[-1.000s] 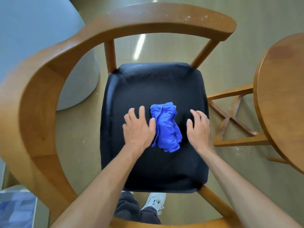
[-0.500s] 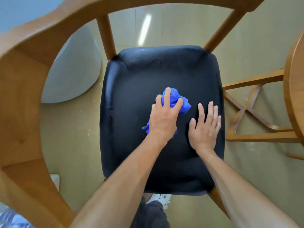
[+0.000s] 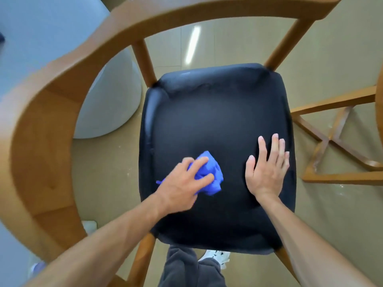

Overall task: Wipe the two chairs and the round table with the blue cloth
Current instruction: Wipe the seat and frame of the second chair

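Note:
I look down on a wooden chair with a curved backrest (image 3: 68, 79) and a black padded seat (image 3: 215, 112). My left hand (image 3: 182, 185) presses the crumpled blue cloth (image 3: 211, 175) onto the seat's front left part, fingers closed over it. Flat on the seat's right side lies my right hand (image 3: 267, 168), fingers spread, holding nothing. The round table shows only as a sliver of rim (image 3: 380, 112) at the right edge, with its crossed wooden base (image 3: 329, 141) below.
A pale blue rounded object (image 3: 107, 104) stands on the floor left of the chair, behind the backrest. My dark trousers (image 3: 186, 266) and a white shoe (image 3: 217, 257) are just below the seat's front edge. Beige floor surrounds everything.
My left hand went onto the cloth, then dragged it from the seat's middle toward the front left. My right hand stayed flat on the seat's right side.

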A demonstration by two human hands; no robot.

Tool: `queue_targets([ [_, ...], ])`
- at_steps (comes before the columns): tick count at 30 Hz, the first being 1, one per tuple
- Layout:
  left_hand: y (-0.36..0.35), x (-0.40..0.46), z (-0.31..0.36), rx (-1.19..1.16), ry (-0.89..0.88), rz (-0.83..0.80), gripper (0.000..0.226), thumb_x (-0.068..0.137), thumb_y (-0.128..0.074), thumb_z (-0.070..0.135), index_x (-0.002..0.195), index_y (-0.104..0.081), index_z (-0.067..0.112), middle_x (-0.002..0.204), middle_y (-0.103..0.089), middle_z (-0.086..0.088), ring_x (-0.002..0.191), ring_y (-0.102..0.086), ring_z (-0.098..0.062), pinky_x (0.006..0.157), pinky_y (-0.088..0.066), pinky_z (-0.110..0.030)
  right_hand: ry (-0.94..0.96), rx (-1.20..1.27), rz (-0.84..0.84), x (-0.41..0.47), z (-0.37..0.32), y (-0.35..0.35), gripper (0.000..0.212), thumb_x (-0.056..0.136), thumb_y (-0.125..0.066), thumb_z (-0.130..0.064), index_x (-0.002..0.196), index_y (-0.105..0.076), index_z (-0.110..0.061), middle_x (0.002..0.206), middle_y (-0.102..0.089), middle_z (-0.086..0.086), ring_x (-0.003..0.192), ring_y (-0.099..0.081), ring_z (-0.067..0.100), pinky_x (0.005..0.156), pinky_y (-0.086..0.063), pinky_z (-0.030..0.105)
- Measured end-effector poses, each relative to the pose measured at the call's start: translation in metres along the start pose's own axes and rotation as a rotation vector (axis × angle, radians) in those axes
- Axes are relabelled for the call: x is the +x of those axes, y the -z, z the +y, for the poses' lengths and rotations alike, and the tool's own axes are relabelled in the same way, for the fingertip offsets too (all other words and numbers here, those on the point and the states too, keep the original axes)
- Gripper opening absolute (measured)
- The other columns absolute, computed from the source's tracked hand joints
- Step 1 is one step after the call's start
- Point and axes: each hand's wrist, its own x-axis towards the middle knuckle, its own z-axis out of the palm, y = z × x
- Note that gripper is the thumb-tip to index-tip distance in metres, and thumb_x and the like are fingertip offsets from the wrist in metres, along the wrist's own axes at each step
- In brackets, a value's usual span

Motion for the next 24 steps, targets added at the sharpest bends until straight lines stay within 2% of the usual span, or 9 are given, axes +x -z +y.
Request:
queue_targets([
  [3,-0.012,-0.017,0.033,0.052,-0.314,-0.214,0.044,0.066,-0.061,0.016,0.108,-0.051,0.029,0.135,-0.038,-0.012,0.096,-0.049,-0.034,0.068,-0.045,-0.036,-0.006,0.016,0.033,-0.001,0.001,-0.001,0.056,0.093,-0.035,-0.031,0.146,-0.037,-0.014,0.158,-0.022,0.016,0.146,-0.018,0.034,0.117,-0.017,0.053],
  [6,-0.004,0.003,-0.002,0.113,-0.312,-0.212,0.056,0.059,-0.067,0.014,0.109,-0.048,0.031,0.136,-0.035,-0.01,0.097,-0.051,-0.033,0.068,-0.047,-0.036,0.007,0.036,0.052,-0.001,0.001,-0.003,0.056,0.093,-0.036,-0.03,0.146,-0.038,-0.013,0.158,-0.022,0.016,0.146,-0.018,0.034,0.117,-0.016,0.053],
  [9,0.021,0.025,-0.084,0.189,-0.053,-0.029,0.049,0.064,-0.058,0.007,0.108,-0.047,0.024,0.138,-0.036,-0.014,0.095,-0.054,-0.038,0.067,-0.05,-0.043,0.006,0.035,0.064,-0.002,0.002,-0.005,0.056,0.093,-0.036,-0.029,0.146,-0.037,-0.013,0.158,-0.022,0.016,0.147,-0.017,0.034,0.117,-0.014,0.052],
  [12,0.052,0.033,-0.157,0.144,0.298,0.033,0.055,0.068,-0.062,0.005,0.118,-0.042,0.019,0.142,-0.038,-0.016,0.102,-0.05,-0.045,0.084,-0.049,-0.051,0.008,0.032,0.082,-0.003,0.001,-0.007,0.056,0.093,-0.034,-0.03,0.146,-0.037,-0.013,0.158,-0.022,0.016,0.147,-0.017,0.034,0.117,-0.013,0.051],
  [15,0.05,0.027,-0.145,0.088,0.445,0.071,0.051,0.066,-0.059,0.008,0.113,-0.043,0.019,0.137,-0.034,-0.013,0.099,-0.046,-0.042,0.085,-0.048,-0.051,0.005,0.022,0.086,-0.002,0.002,-0.007,0.056,0.093,-0.034,-0.03,0.146,-0.037,-0.013,0.158,-0.022,0.016,0.146,-0.017,0.035,0.117,-0.014,0.051],
  [18,0.028,-0.003,-0.088,0.069,0.264,-0.024,0.04,0.063,-0.05,0.013,0.102,-0.044,0.02,0.125,-0.036,-0.015,0.086,-0.047,-0.037,0.065,-0.05,-0.048,0.004,0.028,0.074,-0.002,-0.001,-0.005,0.056,0.093,-0.034,-0.03,0.146,-0.037,-0.013,0.158,-0.022,0.016,0.146,-0.016,0.035,0.117,-0.014,0.052],
  [20,0.017,-0.03,-0.04,0.037,-0.027,-0.168,0.038,0.063,-0.056,0.014,0.097,-0.044,0.026,0.118,-0.043,-0.014,0.081,-0.044,-0.03,0.056,-0.048,-0.038,-0.002,0.032,0.062,-0.001,-0.001,-0.004,0.056,0.093,-0.034,-0.031,0.146,-0.036,-0.013,0.158,-0.021,0.016,0.147,-0.016,0.035,0.117,-0.014,0.052],
  [23,0.016,-0.057,0.031,0.095,-0.507,-0.552,0.06,0.049,-0.066,0.022,0.103,-0.044,0.039,0.116,-0.047,-0.002,0.081,-0.042,-0.021,0.053,-0.04,-0.026,-0.003,0.035,0.06,-0.001,-0.001,-0.002,0.057,0.093,-0.034,-0.031,0.146,-0.037,-0.012,0.158,-0.022,0.017,0.146,-0.017,0.035,0.117,-0.015,0.054],
  [24,0.014,-0.058,0.041,0.143,-0.578,-0.63,0.065,0.046,-0.063,0.021,0.105,-0.045,0.042,0.117,-0.048,0.001,0.081,-0.044,-0.018,0.054,-0.039,-0.024,-0.004,0.04,0.062,-0.001,-0.001,-0.003,0.057,0.093,-0.034,-0.031,0.146,-0.037,-0.012,0.157,-0.022,0.017,0.146,-0.017,0.036,0.116,-0.015,0.054],
])
